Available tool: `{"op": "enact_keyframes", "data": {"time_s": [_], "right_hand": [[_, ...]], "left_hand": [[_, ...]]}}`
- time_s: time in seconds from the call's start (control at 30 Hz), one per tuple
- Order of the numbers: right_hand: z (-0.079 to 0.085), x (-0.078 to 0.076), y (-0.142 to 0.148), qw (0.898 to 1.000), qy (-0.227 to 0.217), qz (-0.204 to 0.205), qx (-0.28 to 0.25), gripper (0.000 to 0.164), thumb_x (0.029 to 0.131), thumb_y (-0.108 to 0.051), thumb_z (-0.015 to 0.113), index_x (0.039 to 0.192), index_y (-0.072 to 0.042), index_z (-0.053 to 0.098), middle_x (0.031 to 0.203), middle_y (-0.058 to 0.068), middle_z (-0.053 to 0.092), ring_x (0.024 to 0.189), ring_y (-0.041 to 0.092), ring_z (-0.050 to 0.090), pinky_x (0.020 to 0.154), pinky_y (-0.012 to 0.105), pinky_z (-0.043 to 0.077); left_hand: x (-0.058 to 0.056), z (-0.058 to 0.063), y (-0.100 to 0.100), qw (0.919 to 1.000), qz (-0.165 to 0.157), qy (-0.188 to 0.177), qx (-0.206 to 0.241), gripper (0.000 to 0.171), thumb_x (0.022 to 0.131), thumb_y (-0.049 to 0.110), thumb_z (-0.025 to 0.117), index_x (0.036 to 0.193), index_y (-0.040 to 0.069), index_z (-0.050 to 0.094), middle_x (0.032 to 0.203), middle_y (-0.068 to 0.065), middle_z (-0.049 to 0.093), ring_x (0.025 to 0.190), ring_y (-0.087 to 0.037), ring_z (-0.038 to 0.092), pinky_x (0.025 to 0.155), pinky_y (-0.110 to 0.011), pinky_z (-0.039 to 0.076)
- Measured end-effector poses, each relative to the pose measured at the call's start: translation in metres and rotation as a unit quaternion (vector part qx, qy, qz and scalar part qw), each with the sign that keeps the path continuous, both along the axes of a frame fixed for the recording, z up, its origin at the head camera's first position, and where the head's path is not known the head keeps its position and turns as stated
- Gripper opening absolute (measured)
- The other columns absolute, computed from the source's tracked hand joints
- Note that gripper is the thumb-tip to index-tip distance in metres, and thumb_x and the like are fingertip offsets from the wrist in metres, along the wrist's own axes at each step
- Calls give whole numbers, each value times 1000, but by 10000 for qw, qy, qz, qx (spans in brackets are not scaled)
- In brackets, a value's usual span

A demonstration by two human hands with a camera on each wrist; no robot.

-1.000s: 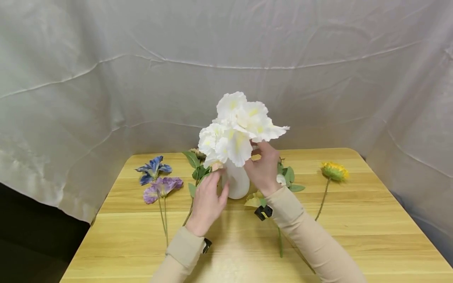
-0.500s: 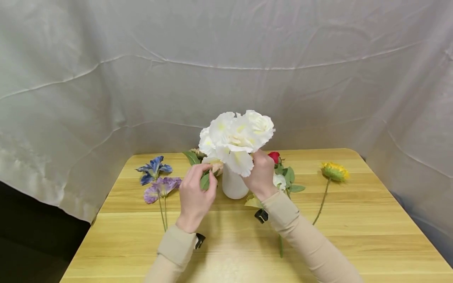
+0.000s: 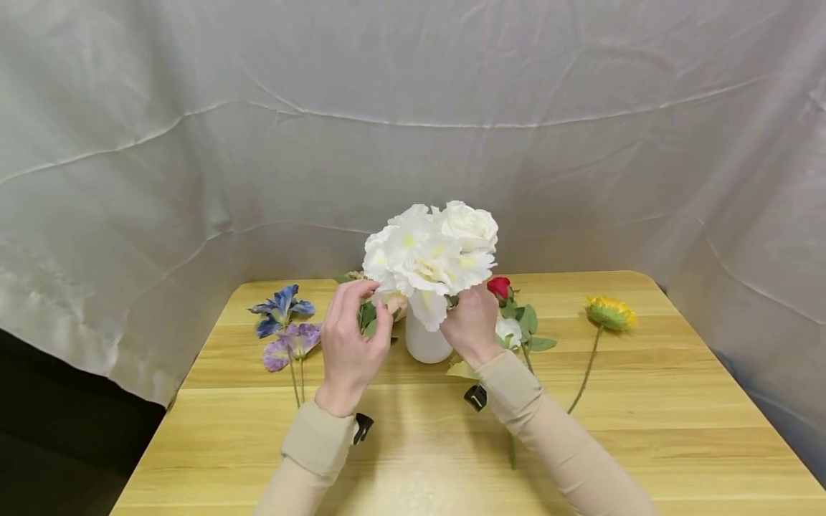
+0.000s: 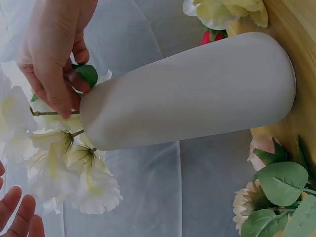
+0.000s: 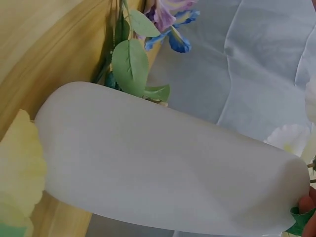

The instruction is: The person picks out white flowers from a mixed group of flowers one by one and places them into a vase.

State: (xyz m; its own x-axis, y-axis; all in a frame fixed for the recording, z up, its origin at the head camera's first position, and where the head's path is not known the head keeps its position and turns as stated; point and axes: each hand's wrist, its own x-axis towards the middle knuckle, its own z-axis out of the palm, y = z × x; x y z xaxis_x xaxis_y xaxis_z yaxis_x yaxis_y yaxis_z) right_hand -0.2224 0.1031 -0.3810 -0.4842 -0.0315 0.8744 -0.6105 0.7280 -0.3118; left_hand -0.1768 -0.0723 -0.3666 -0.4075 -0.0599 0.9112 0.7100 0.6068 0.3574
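Note:
A white vase [image 3: 427, 337] stands upright on the table, with several white flowers [image 3: 419, 258] at its mouth. Among them, on the right, is a white rose [image 3: 470, 228]. My right hand [image 3: 472, 322] is at the vase's rim under the rose; in the left wrist view its curled fingers pinch a leafy green stem [image 4: 87, 75] there. My left hand [image 3: 353, 333] is raised left of the vase, fingers loosely bent and apart, its fingertips near the white petals. Those left fingertips [image 4: 22, 217] hold nothing in the left wrist view.
Left on the table lie a blue flower [image 3: 280, 309] and a purple flower [image 3: 293, 345]. Pale flowers with green leaves [image 3: 368, 315] lie beside the vase. To the right are a red rose [image 3: 499, 287], a white flower [image 3: 508, 332], a pale yellow flower [image 3: 462, 368] and a yellow sunflower [image 3: 610, 313].
The white blooms have sunk lower over the vase, and the rose has turned into view. My right hand moved down with them. My left hand drew away to the left from the vase.

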Motion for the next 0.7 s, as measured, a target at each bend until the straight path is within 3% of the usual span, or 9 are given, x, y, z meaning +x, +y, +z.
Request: {"op": "enact_keyframes", "data": {"time_s": [0.2,0.5,0.7], "right_hand": [[-4,0,-1,9985,355,333,-261,17,78,-18,70,85,-3,70,67,11,65,57,25,60,44,42,47],[-2,2,-2,9997,11,220,-48,17,81,-12,64,94,-5,73,79,10,71,63,25,62,52,40,50],[-10,8,5,9912,-107,1146,-649,20,75,5,64,92,-3,72,81,10,67,55,21,56,43,27,48]], "left_hand": [[0,-1,1,10000,-26,-38,16,25,83,5,58,107,3,63,98,-9,63,86,-22,58,72,-39,51],[0,-3,1,9999,-66,-66,-101,23,83,5,57,106,3,63,100,-9,63,86,-21,59,71,-36,52],[3,-8,1,9996,-147,-15,-251,20,84,5,56,102,4,64,100,-9,63,88,-21,60,70,-37,53]]}}
